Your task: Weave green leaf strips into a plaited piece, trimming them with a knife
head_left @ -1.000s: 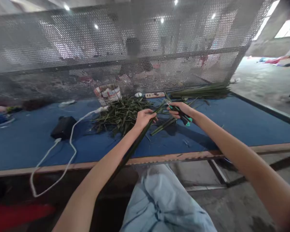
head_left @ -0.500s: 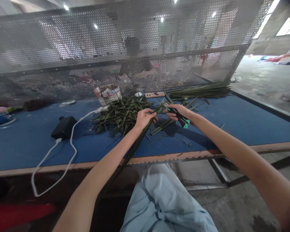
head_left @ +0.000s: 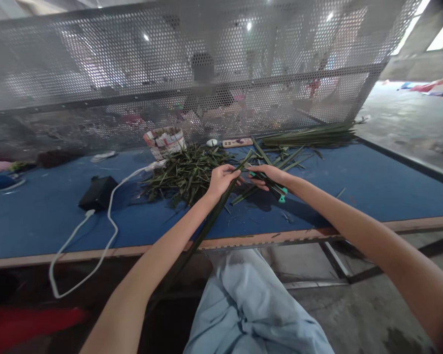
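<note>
My left hand (head_left: 221, 180) is closed around a long dark green leaf stalk (head_left: 203, 228) that runs from the blue table top down towards my lap. My right hand (head_left: 268, 174) grips scissors with teal handles (head_left: 276, 189), held close to the upper end of the stalk, near my left hand. Just behind my hands lies a pile of cut green leaf pieces (head_left: 184, 172) on the blue table (head_left: 40, 216).
A black adapter box (head_left: 98, 192) with a white cable (head_left: 81, 236) lies left. A paper-lined container (head_left: 165, 141), a white power strip (head_left: 237, 143) and a bundle of long leaves (head_left: 310, 136) sit at the back by a perforated metal screen (head_left: 96, 73). A person sits behind it.
My right hand with the scissors has moved left, closer to my left hand and the stalk. My left hand keeps its grip on the stalk.
</note>
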### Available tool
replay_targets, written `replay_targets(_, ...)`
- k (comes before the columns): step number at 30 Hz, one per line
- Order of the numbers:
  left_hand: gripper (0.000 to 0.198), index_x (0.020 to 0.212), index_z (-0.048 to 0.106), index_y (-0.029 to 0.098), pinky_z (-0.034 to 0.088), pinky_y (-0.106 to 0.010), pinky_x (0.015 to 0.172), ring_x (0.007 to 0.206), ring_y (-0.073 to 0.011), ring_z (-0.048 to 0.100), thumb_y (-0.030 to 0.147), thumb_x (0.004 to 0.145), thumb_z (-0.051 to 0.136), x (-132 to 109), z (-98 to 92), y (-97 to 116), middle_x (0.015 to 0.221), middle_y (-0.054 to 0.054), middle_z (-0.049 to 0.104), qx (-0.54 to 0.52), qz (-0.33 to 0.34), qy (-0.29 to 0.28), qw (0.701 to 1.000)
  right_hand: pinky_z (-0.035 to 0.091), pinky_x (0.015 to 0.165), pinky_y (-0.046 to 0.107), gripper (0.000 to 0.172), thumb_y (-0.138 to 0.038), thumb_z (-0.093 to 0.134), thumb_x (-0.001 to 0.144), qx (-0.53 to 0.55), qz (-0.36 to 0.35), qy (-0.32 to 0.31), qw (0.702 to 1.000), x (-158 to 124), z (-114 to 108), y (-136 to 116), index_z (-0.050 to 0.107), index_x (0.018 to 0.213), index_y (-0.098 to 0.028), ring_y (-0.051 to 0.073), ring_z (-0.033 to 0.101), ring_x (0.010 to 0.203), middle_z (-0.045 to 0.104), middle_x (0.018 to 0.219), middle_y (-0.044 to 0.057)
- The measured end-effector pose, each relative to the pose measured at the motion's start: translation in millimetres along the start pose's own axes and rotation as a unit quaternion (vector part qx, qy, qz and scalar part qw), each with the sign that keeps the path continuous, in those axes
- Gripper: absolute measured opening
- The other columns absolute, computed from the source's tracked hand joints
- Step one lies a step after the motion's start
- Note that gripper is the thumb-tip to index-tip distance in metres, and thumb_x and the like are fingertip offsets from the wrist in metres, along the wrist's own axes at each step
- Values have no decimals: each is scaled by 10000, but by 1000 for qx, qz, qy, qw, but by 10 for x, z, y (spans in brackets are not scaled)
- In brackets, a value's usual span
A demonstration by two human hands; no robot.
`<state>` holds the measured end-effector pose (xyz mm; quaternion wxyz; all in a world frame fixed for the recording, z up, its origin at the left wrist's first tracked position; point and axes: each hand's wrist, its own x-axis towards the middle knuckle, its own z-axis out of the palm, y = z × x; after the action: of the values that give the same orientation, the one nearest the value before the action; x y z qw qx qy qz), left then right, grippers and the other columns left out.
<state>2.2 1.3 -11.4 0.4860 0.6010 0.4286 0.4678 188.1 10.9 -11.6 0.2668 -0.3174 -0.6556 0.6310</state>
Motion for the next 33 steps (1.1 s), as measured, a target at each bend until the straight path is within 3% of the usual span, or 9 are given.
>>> replay_targets(17, 177, 664, 572, 138, 483, -240, 546, 479, -118, 608, 172, 813, 660, 28, 0, -58, 567, -20, 667, -3, 2, -5, 1000, 348, 400, 213, 335, -302, 305, 1005, -20, -5, -10, 1000, 34, 46, 66, 482, 755, -166, 89, 411, 326, 405, 429, -55)
replay_targets(24, 83, 746, 627, 129, 523, -283, 617, 535, -142, 639, 179, 806, 654, -13, 28, -1, 615, -32, 691, -21, -26, -17, 999, 329, 338, 205, 109, -261, 421, 963, -4, -66, 25, 997, 67, 65, 44, 434, 873, -201, 83, 420, 295, 481, 502, -78)
replay_targets(28, 130, 687, 674, 118, 526, -294, 634, 554, -159, 649, 173, 799, 639, -35, 27, 31, 650, -56, 714, 5, -43, -49, 998, 332, 355, 196, 140, -252, 424, 958, 38, -53, 79, 995, 65, -35, 58, 399, 828, -208, 73, 417, 305, 455, 511, -82)
replay_targets(33, 163, 645, 687, 119, 515, -283, 602, 550, -167, 658, 156, 798, 647, -13, 26, 15, 617, -63, 708, 20, -55, -50, 997, 330, 376, 196, 193, -266, 400, 966, 127, -24, 136, 982, 24, -135, 62, 380, 783, -211, 77, 399, 342, 413, 518, -70)
